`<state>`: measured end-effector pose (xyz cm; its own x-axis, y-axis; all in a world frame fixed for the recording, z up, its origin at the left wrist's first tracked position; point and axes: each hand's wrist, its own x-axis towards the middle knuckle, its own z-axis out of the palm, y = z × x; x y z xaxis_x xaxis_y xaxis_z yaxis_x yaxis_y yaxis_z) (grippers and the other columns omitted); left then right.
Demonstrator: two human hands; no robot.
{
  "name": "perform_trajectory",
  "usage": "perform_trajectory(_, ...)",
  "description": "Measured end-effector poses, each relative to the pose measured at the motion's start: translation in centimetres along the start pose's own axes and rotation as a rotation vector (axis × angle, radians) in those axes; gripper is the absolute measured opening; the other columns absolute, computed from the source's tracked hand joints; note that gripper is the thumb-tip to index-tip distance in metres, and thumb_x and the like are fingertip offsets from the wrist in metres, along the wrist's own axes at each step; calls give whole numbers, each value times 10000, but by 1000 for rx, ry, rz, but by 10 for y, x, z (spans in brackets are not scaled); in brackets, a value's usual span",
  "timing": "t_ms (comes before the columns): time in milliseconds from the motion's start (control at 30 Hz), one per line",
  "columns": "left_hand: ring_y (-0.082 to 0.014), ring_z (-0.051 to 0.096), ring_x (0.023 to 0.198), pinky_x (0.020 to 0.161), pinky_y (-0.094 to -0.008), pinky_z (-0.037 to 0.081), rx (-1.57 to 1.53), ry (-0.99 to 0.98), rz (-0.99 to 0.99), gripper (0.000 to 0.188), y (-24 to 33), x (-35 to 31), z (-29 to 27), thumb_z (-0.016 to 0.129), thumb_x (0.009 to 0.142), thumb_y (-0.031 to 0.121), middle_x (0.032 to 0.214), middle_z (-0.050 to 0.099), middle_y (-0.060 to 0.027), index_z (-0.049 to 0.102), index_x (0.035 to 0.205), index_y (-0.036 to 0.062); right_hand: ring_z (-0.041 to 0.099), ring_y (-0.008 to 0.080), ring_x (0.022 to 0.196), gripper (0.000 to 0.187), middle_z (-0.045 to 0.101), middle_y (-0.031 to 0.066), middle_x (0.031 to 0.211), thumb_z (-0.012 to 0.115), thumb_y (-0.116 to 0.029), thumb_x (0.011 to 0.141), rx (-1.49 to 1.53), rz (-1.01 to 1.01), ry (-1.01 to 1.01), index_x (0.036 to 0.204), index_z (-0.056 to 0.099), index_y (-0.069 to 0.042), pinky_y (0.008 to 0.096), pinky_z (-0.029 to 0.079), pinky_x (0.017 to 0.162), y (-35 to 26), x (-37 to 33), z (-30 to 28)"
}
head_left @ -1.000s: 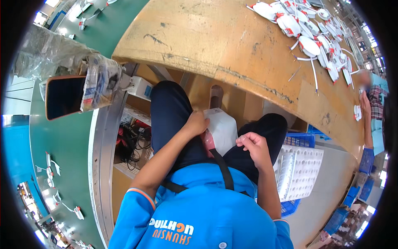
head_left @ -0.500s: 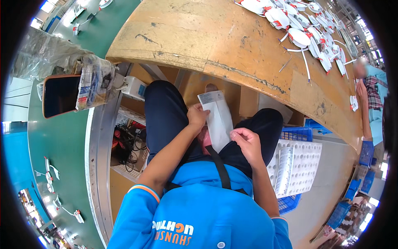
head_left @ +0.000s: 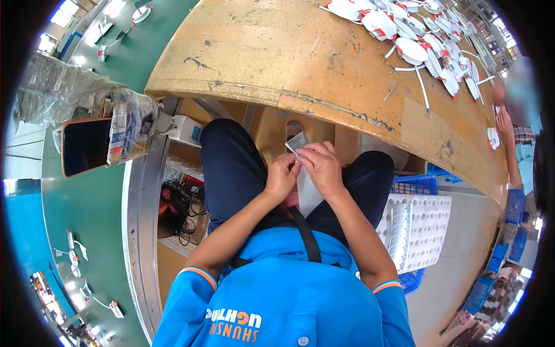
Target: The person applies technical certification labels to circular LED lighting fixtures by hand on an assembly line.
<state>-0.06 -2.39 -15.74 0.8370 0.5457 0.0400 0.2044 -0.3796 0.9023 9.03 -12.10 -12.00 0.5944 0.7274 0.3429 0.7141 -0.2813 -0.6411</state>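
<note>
Over my lap is a white label sheet (head_left: 308, 195) with a grey printed patch at its far end. My left hand (head_left: 282, 177) pinches the sheet's left edge. Close beside it, my right hand (head_left: 324, 168) has its thumb and fingers closed on the upper part, just below the printed patch. The fingertips of both hands almost meet there and cover part of the sheet. Whether a small piece sits between the fingertips, I cannot make out.
Ahead stands a worn wooden table (head_left: 243, 58) with a heap of white round lamps (head_left: 410, 51) at its far right. A phone (head_left: 87, 146) is mounted at left above a green conveyor (head_left: 87, 231). A white perforated tray (head_left: 428, 231) rests on a blue crate (head_left: 411, 281) at right. Another person's arm (head_left: 509, 144) shows at far right.
My right hand has moved up and left from the sheet's lower right to its upper part, meeting my left hand. The left hand has shifted slightly down and right.
</note>
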Motion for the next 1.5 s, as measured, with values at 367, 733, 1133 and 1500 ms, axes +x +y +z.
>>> perform_trajectory(367,-254,526,598,546,-315,404,-134,-101,-40,56,12,2,-6,593,730,22,678,541,-159,580,769,-15,527,213,728,127,577,25,758,582,-89,643,-116,-338,-76,759,628,-71,308,451,642,11,11,-16)
perform_trajectory(733,-72,475,511,475,-252,391,76,-92,-50,100,-20,4,-14,629,709,40,556,543,-55,598,785,-17,542,72,749,126,619,31,822,608,-71,788,754,696,546,887,632,3,202,423,688,67,-17,-44)
perform_trajectory(1133,-340,583,730,628,-388,465,281,-765,188,158,116,33,-64,573,774,153,737,592,-196,603,790,-2,511,73,720,70,571,30,813,585,-27,788,511,658,488,825,620,21,188,404,648,-18,-102,-140)
perform_trajectory(1500,-242,546,727,618,-329,464,816,-110,1174,163,234,189,98,556,669,73,731,525,-65,589,829,64,501,87,738,62,568,51,827,594,4,767,646,626,526,819,614,30,187,387,657,-41,-101,-165)
